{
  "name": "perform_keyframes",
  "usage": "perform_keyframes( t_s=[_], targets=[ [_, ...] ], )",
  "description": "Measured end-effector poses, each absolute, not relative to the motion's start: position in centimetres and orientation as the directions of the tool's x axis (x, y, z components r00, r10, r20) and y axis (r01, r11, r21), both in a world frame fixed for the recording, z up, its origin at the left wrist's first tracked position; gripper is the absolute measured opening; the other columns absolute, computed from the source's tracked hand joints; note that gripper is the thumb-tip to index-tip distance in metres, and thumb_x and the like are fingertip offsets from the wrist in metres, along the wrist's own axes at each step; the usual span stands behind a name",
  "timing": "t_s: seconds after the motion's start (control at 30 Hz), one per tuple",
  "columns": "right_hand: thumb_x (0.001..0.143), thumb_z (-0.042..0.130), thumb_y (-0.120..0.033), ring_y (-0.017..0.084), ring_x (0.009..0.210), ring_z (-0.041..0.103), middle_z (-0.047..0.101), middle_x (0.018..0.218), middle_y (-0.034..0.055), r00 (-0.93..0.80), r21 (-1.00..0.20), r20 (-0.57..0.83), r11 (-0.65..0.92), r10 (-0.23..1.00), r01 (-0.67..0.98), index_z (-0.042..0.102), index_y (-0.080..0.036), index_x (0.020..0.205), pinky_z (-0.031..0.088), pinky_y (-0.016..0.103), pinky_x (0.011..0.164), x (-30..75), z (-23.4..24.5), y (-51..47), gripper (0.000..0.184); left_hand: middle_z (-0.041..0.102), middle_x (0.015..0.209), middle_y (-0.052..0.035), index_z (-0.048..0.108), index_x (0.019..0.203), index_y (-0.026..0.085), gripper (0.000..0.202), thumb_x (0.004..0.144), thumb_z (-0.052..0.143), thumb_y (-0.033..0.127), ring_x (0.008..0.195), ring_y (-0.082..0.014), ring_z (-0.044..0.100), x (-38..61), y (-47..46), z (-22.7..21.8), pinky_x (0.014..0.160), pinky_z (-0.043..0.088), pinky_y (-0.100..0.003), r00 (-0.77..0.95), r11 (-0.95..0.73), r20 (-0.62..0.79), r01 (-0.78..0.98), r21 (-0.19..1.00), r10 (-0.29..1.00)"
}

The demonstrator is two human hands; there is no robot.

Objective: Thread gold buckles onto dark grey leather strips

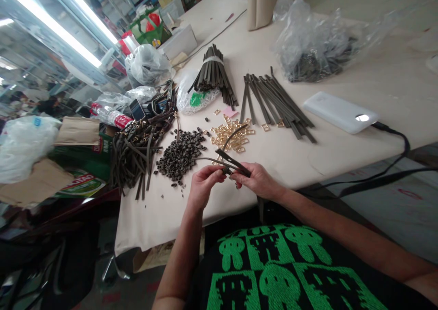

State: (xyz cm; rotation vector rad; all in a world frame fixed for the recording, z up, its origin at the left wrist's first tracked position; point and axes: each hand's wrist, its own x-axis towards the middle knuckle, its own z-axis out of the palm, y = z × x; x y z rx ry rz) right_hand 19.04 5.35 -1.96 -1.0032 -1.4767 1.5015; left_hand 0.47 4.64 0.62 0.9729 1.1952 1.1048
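Note:
My left hand (202, 183) and my right hand (257, 180) meet over the near edge of the table (342, 145). Both pinch a thin dark leather strap (230, 159) that loops up and back toward a scatter of gold buckles (232, 133). A small dark loop seems to sit on the strap between my fingertips. Just left of my hands lies a heap of small dark loops (180, 154). Further left is a pile of finished dark straps (138, 151).
Loose dark strips (275, 101) and a taped bundle of strips (214, 74) lie further back. A white power bank (340, 111) with a black cable sits right. Clear plastic bags (313, 45) and cardboard clutter surround the table.

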Motion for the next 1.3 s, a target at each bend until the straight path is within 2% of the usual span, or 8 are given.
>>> perform_keyframes(
  t_s=[0.33, 0.57, 0.73, 0.87, 1.03, 1.13, 1.2, 1.3],
  targets=[
    [0.085, 0.061, -0.034, 0.011, 0.053, 0.051, 0.062, 0.059, -0.0003, -0.457, -0.996, 0.067, 0.085, 0.887, 0.018, 0.064, -0.015, 0.076, 0.04, 0.024, 0.055, 19.5, -1.7, 5.4, 0.021, 0.069, 0.063, -0.0024, 0.072, 0.076, 0.014, 0.03, 0.062, 0.085, 0.037, 0.052, -0.0087, 0.059, 0.7, 4.7, 0.2, 0.052, 0.048, -0.02, 0.077, 0.32, -0.312, -0.153, 0.935, 0.947],
    [0.085, 0.06, -0.031, 0.011, 0.055, 0.052, 0.062, 0.06, -0.0001, -0.481, -0.993, 0.032, 0.083, 0.876, 0.084, 0.063, -0.015, 0.074, 0.04, 0.024, 0.056, 19.4, -1.7, 5.6, 0.02, 0.072, 0.07, -0.0039, 0.074, 0.078, 0.015, 0.026, 0.063, 0.085, 0.033, 0.059, -0.0109, 0.062, 0.2, 4.9, 0.3, 0.059, 0.051, -0.023, 0.068, 0.278, -0.271, -0.114, 0.954, 0.96],
    [0.087, 0.061, -0.035, 0.012, 0.058, 0.054, 0.065, 0.064, 0.0011, -0.444, -0.995, 0.064, 0.092, 0.894, 0.041, 0.066, -0.014, 0.081, 0.042, 0.024, 0.059, 19.3, -2.2, 5.6, 0.022, 0.07, 0.069, -0.0027, 0.076, 0.079, 0.015, 0.025, 0.062, 0.086, 0.029, 0.06, -0.0093, 0.058, 0.5, 4.3, 0.4, 0.061, 0.048, -0.022, 0.082, 0.268, -0.26, -0.117, 0.956, 0.962],
    [0.087, 0.062, -0.035, 0.012, 0.059, 0.056, 0.065, 0.064, 0.0011, -0.431, -0.991, 0.109, 0.131, 0.896, 0.021, 0.065, -0.015, 0.075, 0.043, 0.024, 0.061, 19.4, -2.3, 5.5, 0.023, 0.07, 0.073, -0.0027, 0.075, 0.076, 0.015, 0.023, 0.061, 0.086, 0.029, 0.061, -0.0082, 0.057, 1.4, 3.7, -0.3, 0.062, 0.048, -0.02, 0.06, 0.313, -0.307, -0.215, 0.925, 0.95],
    [0.084, 0.066, -0.037, 0.014, 0.063, 0.059, 0.066, 0.067, 0.0011, -0.408, -0.992, 0.127, 0.109, 0.904, -0.067, 0.068, -0.015, 0.08, 0.047, 0.025, 0.063, 19.5, -2.4, 5.4, 0.023, 0.072, 0.078, -0.005, 0.075, 0.076, 0.016, 0.024, 0.065, 0.083, 0.036, 0.068, -0.0146, 0.064, 3.0, 3.1, -0.8, 0.069, 0.052, -0.028, 0.085, 0.354, -0.353, -0.428, 0.832, 0.932],
    [0.084, 0.067, -0.04, 0.015, 0.066, 0.061, 0.069, 0.073, 0.003, -0.408, -0.993, 0.092, 0.055, 0.908, -0.1, 0.071, -0.014, 0.088, 0.048, 0.026, 0.065, 19.5, -2.3, 5.4, 0.027, 0.072, 0.077, -0.0035, 0.074, 0.073, 0.017, 0.019, 0.065, 0.082, 0.032, 0.072, -0.0149, 0.064, 3.7, 3.0, -0.8, 0.072, 0.051, -0.028, -0.063, 0.209, -0.261, -0.436, 0.876, 0.963],
    [0.083, 0.067, -0.042, 0.016, 0.07, 0.063, 0.071, 0.08, 0.0049, -0.403, -0.992, 0.071, 0.022, 0.912, -0.126, 0.072, -0.013, 0.095, 0.049, 0.026, 0.065, 19.5, -2.3, 5.5, 0.032, 0.073, 0.083, -0.0034, 0.075, 0.074, 0.018, 0.012, 0.068, 0.08, 0.028, 0.083, -0.0158, 0.065, 4.1, 2.9, -0.8, 0.083, 0.049, -0.029, -0.179, 0.079, -0.141, -0.317, 0.945, 0.974],
    [0.081, 0.069, -0.044, 0.018, 0.077, 0.064, 0.072, 0.087, 0.0052, -0.363, -0.986, 0.092, 0.033, 0.927, -0.164, 0.072, -0.014, 0.1, 0.05, 0.027, 0.069, 19.3, -2.1, 5.6, 0.036, 0.074, 0.093, -0.0041, 0.077, 0.077, 0.019, 0.008, 0.073, 0.076, 0.026, 0.096, -0.0178, 0.064, 4.6, 2.8, -0.8, 0.095, 0.044, -0.031, -0.205, 0.012, -0.05, -0.183, 0.983, 0.977]
  ],
)
